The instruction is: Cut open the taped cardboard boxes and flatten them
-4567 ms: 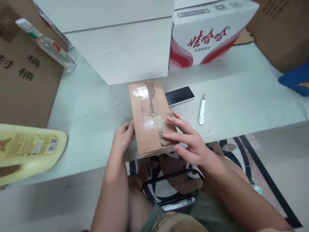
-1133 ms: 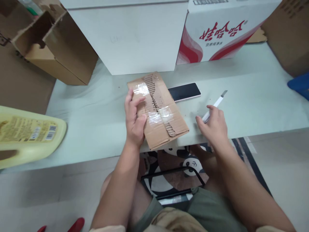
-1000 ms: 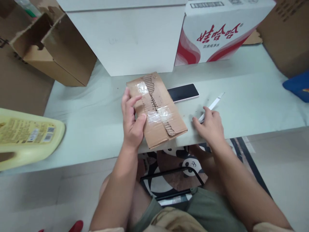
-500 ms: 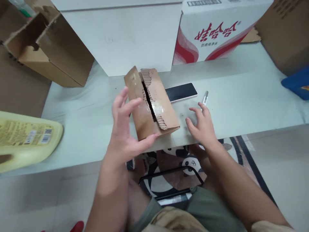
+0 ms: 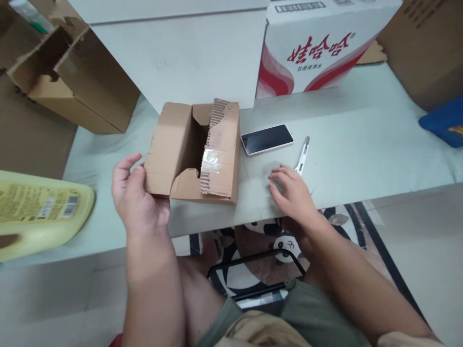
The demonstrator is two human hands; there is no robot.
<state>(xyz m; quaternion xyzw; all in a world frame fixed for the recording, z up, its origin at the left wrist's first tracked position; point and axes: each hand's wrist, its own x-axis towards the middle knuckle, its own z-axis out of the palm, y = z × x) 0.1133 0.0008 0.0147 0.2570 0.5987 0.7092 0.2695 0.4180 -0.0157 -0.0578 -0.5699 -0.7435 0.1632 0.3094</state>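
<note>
On the counter [image 5: 350,135], from the left, a yellow jug [image 5: 58,212] sits in front of an open carton [image 5: 97,82], and then the left hand [image 5: 139,205] has its curled fingers at the outer edge of the left flap [image 5: 166,149] of the box [image 5: 224,173], though whether they pinch it or merely touch it I cannot tell. The box stands before a white carton [image 5: 195,62], its torn, taped right flap partly covering the dark inside. Beside it lies a phone [image 5: 266,139], then the right hand [image 5: 293,193], fingers loosely spread around nothing, next to a white knife [image 5: 303,157].
</note>
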